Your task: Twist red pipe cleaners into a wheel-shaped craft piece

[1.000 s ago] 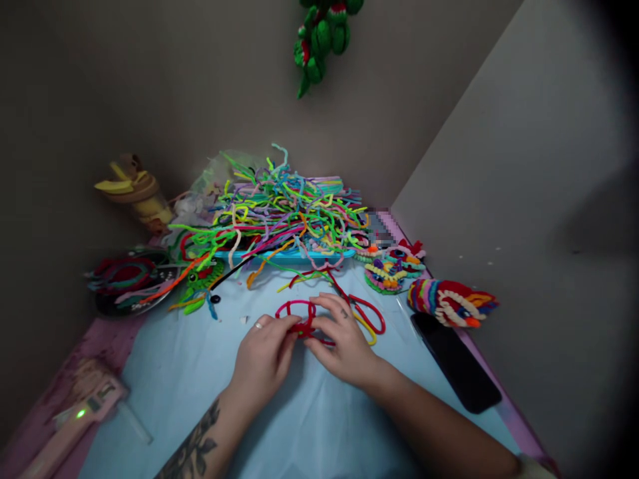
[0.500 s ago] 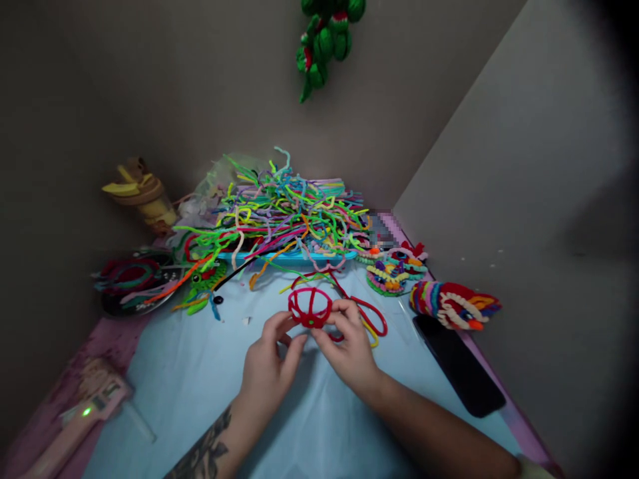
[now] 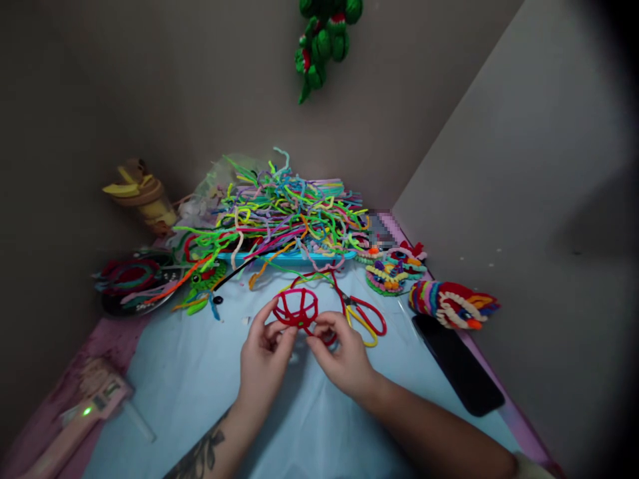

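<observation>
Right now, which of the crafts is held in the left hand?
The red frame, open between its ribs; the striped craft and green craft lie untouched.

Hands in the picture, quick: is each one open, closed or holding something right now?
Left hand: closed, holding the red frame between thumb and fingers.
Right hand: closed, pinching the red strand at the frame's lower right.
</observation>
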`<state>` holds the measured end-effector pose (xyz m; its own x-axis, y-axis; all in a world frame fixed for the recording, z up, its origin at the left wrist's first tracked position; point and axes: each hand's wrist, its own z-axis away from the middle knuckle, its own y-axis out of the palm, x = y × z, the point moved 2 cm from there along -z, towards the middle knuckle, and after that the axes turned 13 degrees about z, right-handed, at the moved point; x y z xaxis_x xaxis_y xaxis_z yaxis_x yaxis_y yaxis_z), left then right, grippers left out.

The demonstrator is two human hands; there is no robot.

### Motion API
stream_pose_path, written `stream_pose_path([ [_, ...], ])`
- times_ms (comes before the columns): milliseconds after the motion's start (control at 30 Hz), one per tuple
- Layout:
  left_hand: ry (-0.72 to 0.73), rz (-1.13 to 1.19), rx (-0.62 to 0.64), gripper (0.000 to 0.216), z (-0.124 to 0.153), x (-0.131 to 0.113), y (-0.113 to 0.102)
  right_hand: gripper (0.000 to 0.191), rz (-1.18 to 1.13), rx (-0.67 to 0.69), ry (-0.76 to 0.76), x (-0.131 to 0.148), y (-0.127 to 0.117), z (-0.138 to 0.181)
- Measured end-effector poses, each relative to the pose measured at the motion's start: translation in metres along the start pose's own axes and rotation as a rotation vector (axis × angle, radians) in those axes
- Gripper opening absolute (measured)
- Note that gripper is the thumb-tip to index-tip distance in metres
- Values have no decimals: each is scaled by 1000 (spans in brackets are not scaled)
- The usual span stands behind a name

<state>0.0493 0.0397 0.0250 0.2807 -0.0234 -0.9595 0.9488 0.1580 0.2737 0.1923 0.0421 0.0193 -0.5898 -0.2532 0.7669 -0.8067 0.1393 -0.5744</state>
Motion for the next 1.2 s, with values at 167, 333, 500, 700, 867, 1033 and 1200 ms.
stream_pose_path([
  [167, 127, -240, 33, 55, 3, 2, -2, 6, -2, -34, -31, 4, -3, 0],
  [333, 266, -458, 60, 52, 5, 2, -4, 6, -14, -11, 4, 6, -4, -2],
  [500, 325, -502, 94, 52, 4, 1, -4, 8, -84, 10, 73, 4, -1, -1],
  [700, 317, -360, -20, 52, 9, 1, -7, 19, -276, 49, 135, -1, 6, 2],
  [867, 357, -263, 7, 57, 14, 6, -11, 34, -493, 183, 96, -2, 6, 1],
  [1033, 397, -213, 81, 55, 16, 5, -10, 48, -770, 365, 156, 2, 7, 1],
  [1200, 336, -179, 88, 55, 15, 2, -7, 43, -807, 313, 202, 2, 10, 4],
])
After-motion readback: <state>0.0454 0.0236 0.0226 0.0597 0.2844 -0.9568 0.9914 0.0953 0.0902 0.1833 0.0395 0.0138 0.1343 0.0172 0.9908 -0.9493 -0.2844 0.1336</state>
